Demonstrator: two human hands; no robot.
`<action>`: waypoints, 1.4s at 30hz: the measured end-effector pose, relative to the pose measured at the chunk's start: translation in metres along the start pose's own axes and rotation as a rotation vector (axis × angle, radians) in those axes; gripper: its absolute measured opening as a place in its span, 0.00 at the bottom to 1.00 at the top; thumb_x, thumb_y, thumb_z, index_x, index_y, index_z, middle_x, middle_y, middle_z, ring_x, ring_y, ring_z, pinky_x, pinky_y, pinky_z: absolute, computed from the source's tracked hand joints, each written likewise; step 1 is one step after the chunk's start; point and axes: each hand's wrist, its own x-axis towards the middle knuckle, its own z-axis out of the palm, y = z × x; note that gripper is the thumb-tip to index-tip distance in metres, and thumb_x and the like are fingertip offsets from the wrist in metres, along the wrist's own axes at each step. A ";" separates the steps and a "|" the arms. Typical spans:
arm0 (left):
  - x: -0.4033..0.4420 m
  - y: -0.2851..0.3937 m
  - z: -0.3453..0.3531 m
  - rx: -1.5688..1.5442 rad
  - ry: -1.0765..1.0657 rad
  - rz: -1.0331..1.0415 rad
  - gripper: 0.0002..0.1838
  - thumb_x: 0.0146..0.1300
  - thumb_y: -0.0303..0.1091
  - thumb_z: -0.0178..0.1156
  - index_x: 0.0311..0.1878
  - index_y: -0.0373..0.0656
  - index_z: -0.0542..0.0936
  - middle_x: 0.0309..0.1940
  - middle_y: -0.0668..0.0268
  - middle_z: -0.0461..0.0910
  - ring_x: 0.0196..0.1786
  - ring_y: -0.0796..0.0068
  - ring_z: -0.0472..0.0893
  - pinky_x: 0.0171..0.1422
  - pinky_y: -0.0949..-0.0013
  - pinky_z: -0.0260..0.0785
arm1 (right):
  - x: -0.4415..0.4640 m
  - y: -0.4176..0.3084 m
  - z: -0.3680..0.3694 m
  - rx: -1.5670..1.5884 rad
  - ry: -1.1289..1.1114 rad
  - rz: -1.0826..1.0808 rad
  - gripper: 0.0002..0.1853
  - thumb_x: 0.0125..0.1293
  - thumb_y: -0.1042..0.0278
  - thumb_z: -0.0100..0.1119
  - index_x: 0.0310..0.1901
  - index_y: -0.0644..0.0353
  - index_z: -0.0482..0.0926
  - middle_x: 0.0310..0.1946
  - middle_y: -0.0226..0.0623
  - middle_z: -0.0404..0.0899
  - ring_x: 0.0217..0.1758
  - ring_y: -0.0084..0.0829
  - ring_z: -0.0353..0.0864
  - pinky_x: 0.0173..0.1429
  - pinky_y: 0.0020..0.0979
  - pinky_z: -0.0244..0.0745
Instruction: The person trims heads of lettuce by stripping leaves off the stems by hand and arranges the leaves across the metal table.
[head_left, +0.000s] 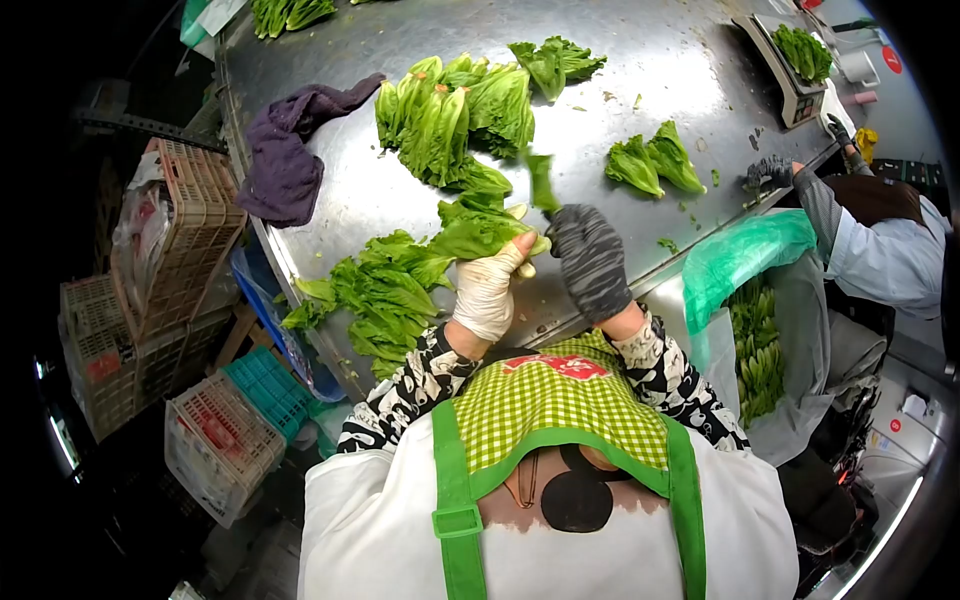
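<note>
My left hand (487, 295), in a white glove, is wrapped round a head of leafy lettuce (470, 235), its pale cut end pointing right. Close beside that end is my right hand (588, 258), in a dark grey striped glove, with its fingers curled closed. A blurred green leaf-like piece (542, 182) shows just above its knuckles; whether the fingers hold it I cannot tell. Loose lettuce leaves (385, 300) lie left of my left hand. Farther back on the metal table (340, 190) is a pile of lettuce heads (450, 115).
A purple cloth (290, 150) lies at the table's left. Two lettuce pieces (655, 160) lie to the right. A lined container (800, 330) of lettuce stands below the right edge, near a co-worker (880, 240) and a scale (790, 85). Plastic crates (175, 240) are stacked at left.
</note>
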 end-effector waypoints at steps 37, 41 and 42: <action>0.003 0.011 -0.007 0.086 0.073 -0.052 0.12 0.56 0.31 0.71 0.40 0.42 0.79 0.32 0.74 0.80 0.29 0.86 0.75 0.31 0.79 0.66 | -0.007 -0.006 -0.020 0.095 -0.301 0.108 0.21 0.60 0.68 0.65 0.54 0.66 0.76 0.39 0.44 0.81 0.42 0.35 0.81 0.50 0.32 0.77; 0.005 0.003 -0.007 -0.071 -0.113 -0.005 0.20 0.58 0.51 0.67 0.43 0.43 0.81 0.30 0.72 0.81 0.29 0.83 0.75 0.29 0.78 0.62 | -0.005 -0.011 -0.014 0.330 -0.254 0.278 0.16 0.64 0.71 0.60 0.53 0.65 0.77 0.39 0.41 0.81 0.38 0.31 0.81 0.46 0.31 0.79; 0.003 0.009 -0.005 -0.051 -0.164 -0.012 0.29 0.58 0.59 0.63 0.49 0.43 0.78 0.38 0.69 0.81 0.34 0.81 0.77 0.34 0.77 0.65 | -0.004 -0.008 -0.014 0.496 -0.216 0.430 0.15 0.64 0.71 0.60 0.52 0.65 0.78 0.38 0.41 0.81 0.37 0.30 0.81 0.45 0.31 0.79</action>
